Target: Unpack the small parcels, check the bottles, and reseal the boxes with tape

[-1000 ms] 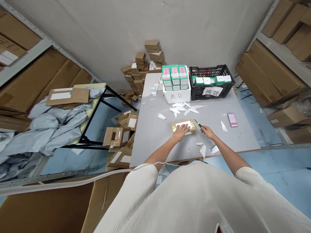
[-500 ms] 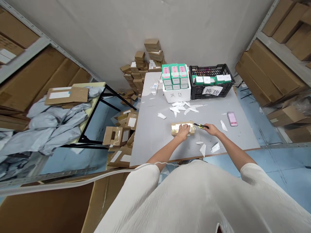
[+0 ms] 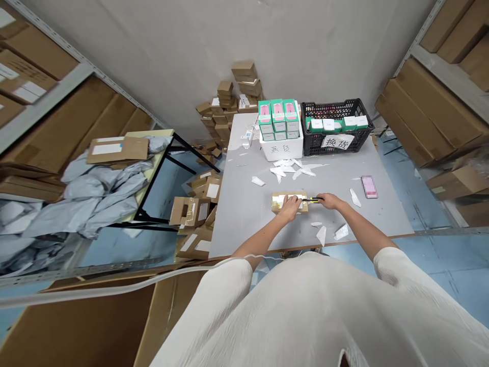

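Observation:
A small taped cardboard box [image 3: 275, 203] with a white label lies on the grey table [image 3: 240, 224]. My left hand [image 3: 291, 207] holds it down from above, fingers bent over the label. My right hand [image 3: 329, 201] is closed around a yellow-and-black utility knife [image 3: 315, 200], its front end reaching over the right part of the box, close to my left fingers. Whether the blade cuts into the box is too small to tell. Torn white paper scraps [image 3: 321, 235] lie just in front of the box, and more crumpled scraps [image 3: 280, 168] lie behind it.
At the table's back stand a white bin [image 3: 280, 149] with green-and-pink boxes and a black crate [image 3: 353, 143]. A pink phone-like item [image 3: 369, 187] lies right. Cartons [image 3: 196, 210] crowd the floor left, beside a side table of grey mailer bags [image 3: 82, 186]. A white cable [image 3: 114, 290] crosses lower left.
My right hand has moved left, bringing the knife from the box's right edge to over its top. My left hand stays on the box. The whole view has shifted slightly.

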Available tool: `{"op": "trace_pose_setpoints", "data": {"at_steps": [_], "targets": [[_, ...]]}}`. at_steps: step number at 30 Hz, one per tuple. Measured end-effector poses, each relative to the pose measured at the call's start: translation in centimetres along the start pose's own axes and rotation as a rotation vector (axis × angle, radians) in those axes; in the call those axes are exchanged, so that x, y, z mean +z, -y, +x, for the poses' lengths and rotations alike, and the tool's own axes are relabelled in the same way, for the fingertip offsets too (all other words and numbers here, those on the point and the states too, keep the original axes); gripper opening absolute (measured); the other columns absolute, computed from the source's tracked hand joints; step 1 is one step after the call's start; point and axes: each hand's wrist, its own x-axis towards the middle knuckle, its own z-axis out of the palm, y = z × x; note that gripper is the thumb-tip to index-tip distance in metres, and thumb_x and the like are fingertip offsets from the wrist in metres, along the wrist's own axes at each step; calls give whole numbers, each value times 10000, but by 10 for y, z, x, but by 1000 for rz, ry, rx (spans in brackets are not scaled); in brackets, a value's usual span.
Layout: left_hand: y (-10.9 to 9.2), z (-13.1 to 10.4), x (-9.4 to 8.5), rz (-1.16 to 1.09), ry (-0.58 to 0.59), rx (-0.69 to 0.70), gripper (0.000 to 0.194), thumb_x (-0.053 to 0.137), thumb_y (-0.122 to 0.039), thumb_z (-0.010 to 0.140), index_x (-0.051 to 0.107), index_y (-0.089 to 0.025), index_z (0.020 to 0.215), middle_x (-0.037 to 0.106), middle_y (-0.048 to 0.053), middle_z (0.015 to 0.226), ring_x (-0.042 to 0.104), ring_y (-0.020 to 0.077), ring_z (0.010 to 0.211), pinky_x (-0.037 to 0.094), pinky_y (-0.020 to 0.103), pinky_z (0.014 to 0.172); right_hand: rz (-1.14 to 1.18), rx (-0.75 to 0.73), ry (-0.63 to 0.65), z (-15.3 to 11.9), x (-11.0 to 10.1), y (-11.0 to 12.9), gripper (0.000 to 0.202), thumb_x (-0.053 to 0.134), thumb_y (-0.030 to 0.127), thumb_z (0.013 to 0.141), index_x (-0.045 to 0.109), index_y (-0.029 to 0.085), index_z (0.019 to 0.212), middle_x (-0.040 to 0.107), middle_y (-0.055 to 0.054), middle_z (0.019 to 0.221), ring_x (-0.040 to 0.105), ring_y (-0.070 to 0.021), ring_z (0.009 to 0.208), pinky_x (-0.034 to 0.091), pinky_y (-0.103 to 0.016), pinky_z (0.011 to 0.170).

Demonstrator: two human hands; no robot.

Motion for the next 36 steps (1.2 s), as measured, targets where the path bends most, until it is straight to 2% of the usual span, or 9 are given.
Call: {"op": "trace_pose_setpoints", "data": {"at_steps": [5,10,14,18,21,25,29,32,36], "targets": [[0,0,-1,-28,-3,-6,774,748,-103,840,442,-289,1527,547,143,1502,583,317,1434,109,569,1376,202,132,188,-18,-6,-2,282,783,544,842,793,265,878,737,-13,735,593,-182,607,473,-304,600],[2,2,-2,-21,-13,-21,717,690,-55,844,483,-272,1496,558,129,1463,635,283,1337,157,536,1375,221,155,261,-39,-4,-9,278,808,527,822,789,251,851,746,-26,759,590,-174,603,450,-292,565],[5,0,-3,-65,-46,17,757,657,-87,868,452,-256,1577,533,149,1507,597,314,1384,287,506,1323,305,193,147,-48,-1,-14,324,760,556,870,731,237,821,754,-32,762,632,-182,632,480,-275,569],[8,-2,-4,-138,-117,5,733,558,-205,990,345,-245,1690,540,157,1518,592,333,1370,398,489,1237,439,213,56,-53,0,-13,336,756,560,903,695,232,940,805,-45,870,699,-189,708,526,-264,622],[8,1,-5,-162,-151,-35,676,468,-177,1024,374,-280,1686,563,139,1517,613,320,1328,423,477,1209,470,185,-1,-55,3,-7,345,714,556,952,699,230,1065,805,-35,878,694,-183,710,536,-269,650],[8,9,-8,-190,-186,-82,664,472,-160,1009,418,-287,1658,521,138,1568,640,315,1262,472,476,1157,423,134,-64,-58,5,1,385,580,564,1034,741,230,1138,792,-33,887,708,-196,773,567,-297,745],[10,14,-8,-188,-218,-101,660,501,-144,991,437,-277,1634,504,136,1614,531,332,1435,401,488,1234,366,96,-104,-63,5,8,395,557,522,1040,784,249,1214,809,-40,971,734,-243,912,589,-356,870],[12,16,-8,-162,-197,-110,633,517,-142,995,454,-259,1614,467,145,1676,393,336,1571,301,514,1293,305,47,-125,-68,5,11,355,625,468,1006,812,283,1245,823,-54,1143,737,-284,1054,574,-402,976],[14,24,-9,-143,-141,-184,726,624,-153,941,419,-247,1631,429,174,1706,308,348,1613,257,561,1285,145,-15,-110,-66,10,13,361,691,402,963,821,317,1289,798,-67,1219,711,-309,1123,549,-421,1031]]}}
